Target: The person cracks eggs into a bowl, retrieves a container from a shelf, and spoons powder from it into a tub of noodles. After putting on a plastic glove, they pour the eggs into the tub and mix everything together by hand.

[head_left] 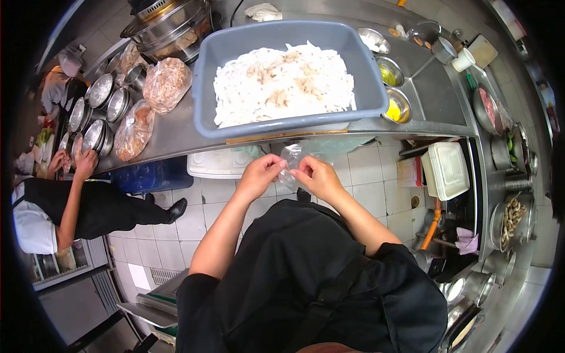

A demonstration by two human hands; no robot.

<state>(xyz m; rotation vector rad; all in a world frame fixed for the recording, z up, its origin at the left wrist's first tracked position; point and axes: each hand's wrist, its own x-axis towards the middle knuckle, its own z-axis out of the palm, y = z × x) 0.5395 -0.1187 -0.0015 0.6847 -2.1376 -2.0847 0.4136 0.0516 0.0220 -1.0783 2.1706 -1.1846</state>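
Between my two hands, in front of the counter edge, hangs a clear plastic bag (291,157). My left hand (265,174) pinches its left side. On its right side, my right hand (316,177) has its fingers closed on the plastic. Just beyond my hands, a large grey tub (206,76) stands on the steel counter. White strips (282,82) fill it, with brown powder scattered on top in patches.
Bags of pinkish food (167,85) and metal bowls (102,90) stand on the left. Bowls with yellow contents (395,110) sit right of the tub. A co-worker (76,206) handles bowls at far left. A white container (448,170) is below right.
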